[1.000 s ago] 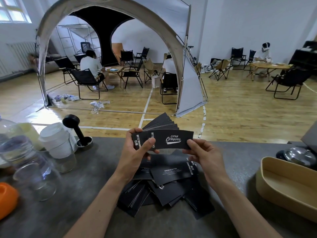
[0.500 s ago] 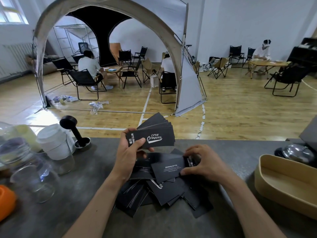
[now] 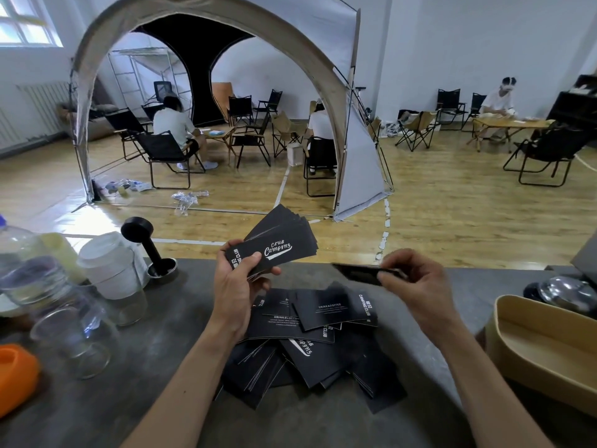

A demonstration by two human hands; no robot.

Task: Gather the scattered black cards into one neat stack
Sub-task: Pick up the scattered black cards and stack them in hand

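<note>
My left hand (image 3: 237,287) grips a fanned stack of black cards (image 3: 281,242) above the grey counter (image 3: 129,383); the top card reads "Club Camping" in white. My right hand (image 3: 416,286) pinches a single black card (image 3: 358,273), seen nearly edge-on and blurred, to the right of the stack and above the pile. A loose pile of black cards (image 3: 316,344) lies scattered on the counter below both hands, overlapping at many angles.
At the left stand clear glass jars (image 3: 71,331), a white lidded cup (image 3: 111,266), a black tamper (image 3: 148,244) and an orange object (image 3: 13,373). A tan tray (image 3: 546,347) and a metal lid (image 3: 565,294) sit at the right. Beyond the counter are a tent, chairs and seated people.
My right hand went down to the pile, picked up one card and has lifted it toward the stack. My left hand keeps the stack raised, fanned a bit wider.
</note>
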